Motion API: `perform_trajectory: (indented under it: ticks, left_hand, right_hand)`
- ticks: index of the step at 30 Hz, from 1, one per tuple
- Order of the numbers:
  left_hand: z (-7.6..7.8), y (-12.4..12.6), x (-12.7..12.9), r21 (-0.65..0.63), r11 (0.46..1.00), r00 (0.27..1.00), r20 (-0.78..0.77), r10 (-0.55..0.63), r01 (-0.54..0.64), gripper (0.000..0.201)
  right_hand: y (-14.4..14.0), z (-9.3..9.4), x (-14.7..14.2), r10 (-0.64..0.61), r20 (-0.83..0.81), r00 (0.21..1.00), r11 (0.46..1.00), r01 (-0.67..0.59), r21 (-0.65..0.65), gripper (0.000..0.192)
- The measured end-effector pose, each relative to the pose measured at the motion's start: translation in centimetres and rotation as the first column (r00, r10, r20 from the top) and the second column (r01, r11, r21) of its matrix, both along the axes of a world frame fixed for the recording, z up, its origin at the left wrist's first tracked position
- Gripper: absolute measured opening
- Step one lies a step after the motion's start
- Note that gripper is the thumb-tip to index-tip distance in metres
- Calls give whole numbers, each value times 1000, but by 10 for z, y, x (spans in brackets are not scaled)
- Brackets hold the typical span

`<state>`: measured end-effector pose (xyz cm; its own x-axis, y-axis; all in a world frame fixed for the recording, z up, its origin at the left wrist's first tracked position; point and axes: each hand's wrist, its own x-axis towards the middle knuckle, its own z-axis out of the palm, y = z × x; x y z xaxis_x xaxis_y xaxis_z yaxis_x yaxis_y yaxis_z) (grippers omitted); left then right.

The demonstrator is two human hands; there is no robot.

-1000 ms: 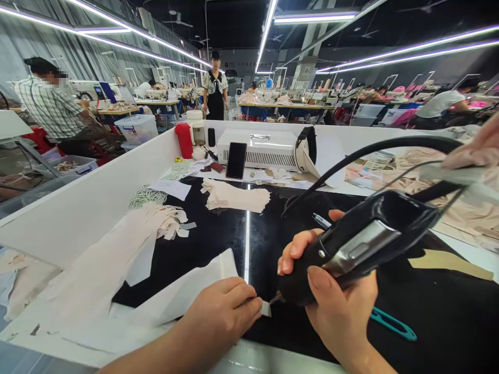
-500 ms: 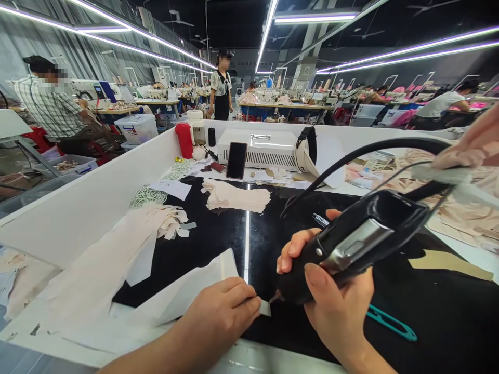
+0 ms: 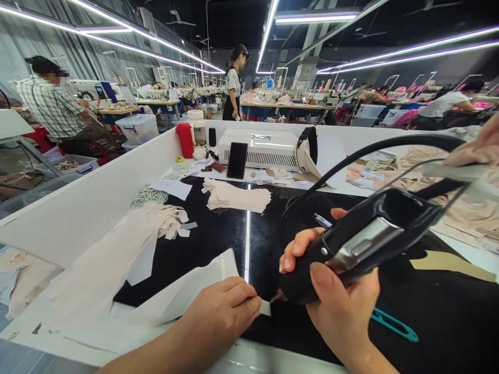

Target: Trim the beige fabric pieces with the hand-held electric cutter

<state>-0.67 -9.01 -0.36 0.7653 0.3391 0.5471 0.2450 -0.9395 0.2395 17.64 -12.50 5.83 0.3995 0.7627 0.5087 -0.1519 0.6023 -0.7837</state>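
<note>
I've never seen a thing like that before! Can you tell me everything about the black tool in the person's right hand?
The black tool is a chunky handheld device with a glossy dark body and a silvery metal plate on its side. A thick black cord arcs from its raised back end. The right hand wraps around its lower front, thumb on the side. It tilts nose-down, its small tip meeting a little white strip that the left hand pinches against the black table.
</note>
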Motion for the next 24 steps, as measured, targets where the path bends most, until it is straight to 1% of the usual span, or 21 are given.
perform_trajectory:
  ticks: [3,8,14,19,24]
  left_hand:
    - [0,0,0,5,1000,1000,3,0,0,27]
    - [-2,0,0,-20,1000,1000,8,-12,12,25]
    - [-1,0,0,-24,1000,1000,7,-13,13,23]
    - [0,0,1,-15,1000,1000,-8,-8,8,23]
    - [-3,0,0,-28,1000,1000,-11,-7,6,22]
  right_hand:
    - [-1,1,0,-14,-2,1000,1000,13,-3,55]
    - [-2,-1,-2,16,0,1000,1000,-16,-7,58]
    - [-1,0,-3,-3,22,1000,1000,4,-12,51]
    - [-5,4,-1,-3,-13,1000,1000,3,-15,55]
    - [-12,2,-4,27,-26,999,1000,-27,-11,56]
